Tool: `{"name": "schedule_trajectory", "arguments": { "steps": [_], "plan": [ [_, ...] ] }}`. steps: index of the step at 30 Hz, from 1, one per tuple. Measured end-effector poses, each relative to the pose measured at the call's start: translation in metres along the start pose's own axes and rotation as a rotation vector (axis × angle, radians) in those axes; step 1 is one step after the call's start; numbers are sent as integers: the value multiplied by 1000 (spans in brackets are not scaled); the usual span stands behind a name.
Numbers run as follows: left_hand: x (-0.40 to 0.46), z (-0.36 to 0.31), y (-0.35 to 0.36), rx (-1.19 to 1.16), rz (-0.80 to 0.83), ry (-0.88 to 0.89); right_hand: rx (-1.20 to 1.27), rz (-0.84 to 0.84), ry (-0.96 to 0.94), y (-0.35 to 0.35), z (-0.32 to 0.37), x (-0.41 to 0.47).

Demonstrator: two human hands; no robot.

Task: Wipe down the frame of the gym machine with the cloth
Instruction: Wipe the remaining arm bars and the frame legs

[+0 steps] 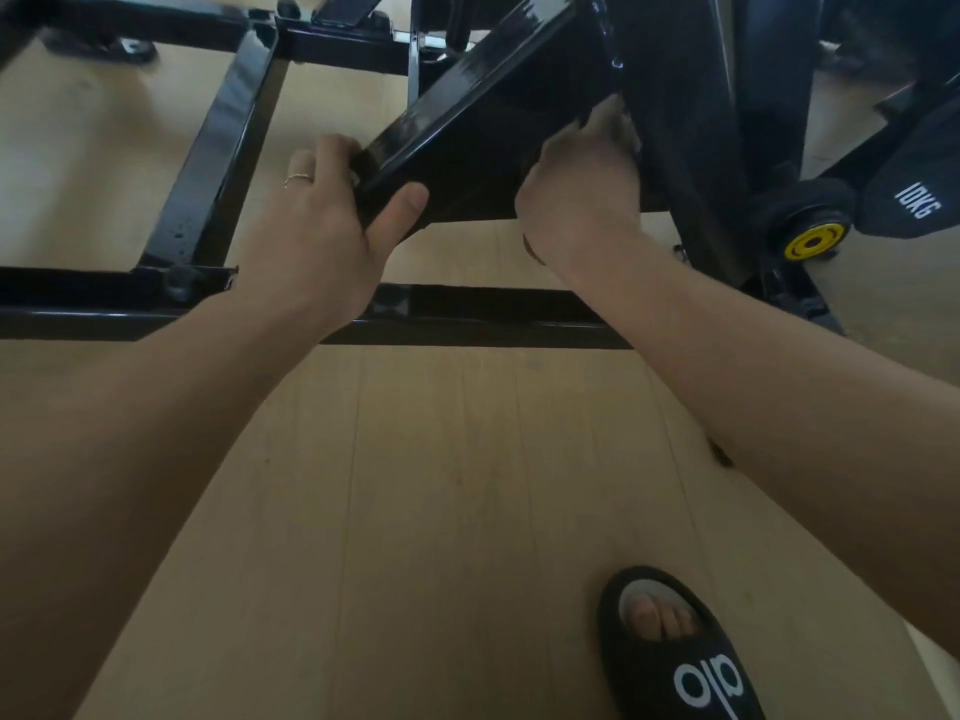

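Two hands were on the black frame (467, 96). Left hand (322, 220) gripped the lower end of the slanted beam, thumb under, fingers (332, 148) curled over the top. Right hand (576, 189) was pressed against the frame's dark panel further right, fingers bunched on a pale bit of cloth (626, 129), mostly hidden. I saw a 10KG weight plate (914, 200) at far right and a black slipper (670, 652) on the wood floor (415, 511).

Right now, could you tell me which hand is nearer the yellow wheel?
Right. The right hand is on the frame left of the yellow wheel; the left hand grips farther left.
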State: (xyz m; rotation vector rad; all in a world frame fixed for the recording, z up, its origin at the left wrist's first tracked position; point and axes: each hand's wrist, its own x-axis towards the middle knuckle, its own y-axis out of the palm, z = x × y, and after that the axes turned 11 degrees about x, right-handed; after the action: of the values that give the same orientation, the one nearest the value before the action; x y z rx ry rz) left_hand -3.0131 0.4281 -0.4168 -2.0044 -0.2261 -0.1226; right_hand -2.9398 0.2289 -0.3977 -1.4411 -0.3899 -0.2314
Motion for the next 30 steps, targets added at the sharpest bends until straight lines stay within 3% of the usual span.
{"name": "schedule_trajectory", "arguments": {
  "steps": [3,7,10,12,18,20,23,26,28,30],
  "plan": [
    [0,0,0,-9,-11,10,89,43,-97,6,20,-13],
    [1,2,0,-26,-2,9,412,-50,-278,7,30,-28],
    [0,2,-2,-38,21,16,327,108,-377,-2,9,-31],
    [0,3,-3,-44,28,19,231,86,-380,-6,-9,-32],
    [-1,3,0,-44,-7,12,141,-37,-39,-1,-16,-32],
    [-1,2,2,-39,-4,10,196,-31,-134,4,-1,-25],
    [-1,2,1,-26,-3,18,317,109,-387,3,19,-19],
    [-1,1,-2,-25,18,14,328,151,-486,-1,12,-22],
    [-1,2,-3,-26,22,12,254,124,-494,1,-3,-27],
    [0,1,-3,-24,26,22,247,54,-347,2,-22,-34]
  ]
}}
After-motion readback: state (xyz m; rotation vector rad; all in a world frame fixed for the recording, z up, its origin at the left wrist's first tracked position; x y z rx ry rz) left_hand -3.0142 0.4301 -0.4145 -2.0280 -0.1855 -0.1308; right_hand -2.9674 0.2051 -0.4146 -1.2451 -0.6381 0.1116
